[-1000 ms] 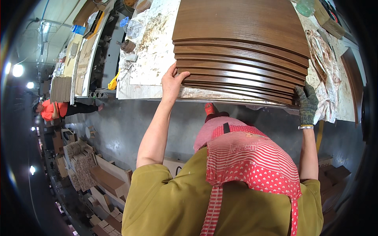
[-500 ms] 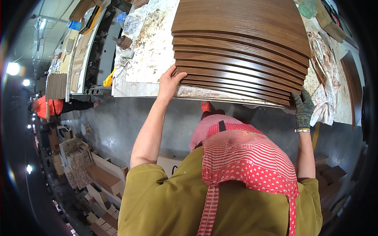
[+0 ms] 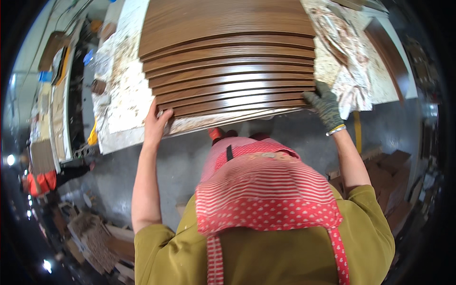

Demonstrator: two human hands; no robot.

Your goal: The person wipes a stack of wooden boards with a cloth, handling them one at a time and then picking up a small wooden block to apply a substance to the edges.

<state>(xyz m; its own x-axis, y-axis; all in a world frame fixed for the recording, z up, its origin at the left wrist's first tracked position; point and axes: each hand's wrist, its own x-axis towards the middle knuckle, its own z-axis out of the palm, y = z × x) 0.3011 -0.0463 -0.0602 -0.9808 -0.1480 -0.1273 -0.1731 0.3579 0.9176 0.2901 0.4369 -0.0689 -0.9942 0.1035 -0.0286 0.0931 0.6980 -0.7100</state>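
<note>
A fanned stack of brown wood-grain boards (image 3: 228, 50) lies on a stained work table, its glossy front edges stepped toward me. My bare left hand (image 3: 156, 126) grips the near left corner of the lowest boards, thumb on top and fingers along the side. My right hand (image 3: 327, 108), in a dark grey-green knitted glove, closes on the near right corner, its thumb over the board edge. The fingers under the boards are hidden, so how many boards each hand holds cannot be told.
Crumpled stained cloth or paper (image 3: 349, 71) lies right of the stack, with a long brown strip (image 3: 388, 54) beyond it. Clear plastic and a tape roll (image 3: 99, 86) sit on the table's left. At far left, a person in orange (image 3: 42, 184) is beside another bench.
The view has turned, so the stack sits further left in it. Both hands remain at the near corners of the boards, and the front edges look more level.
</note>
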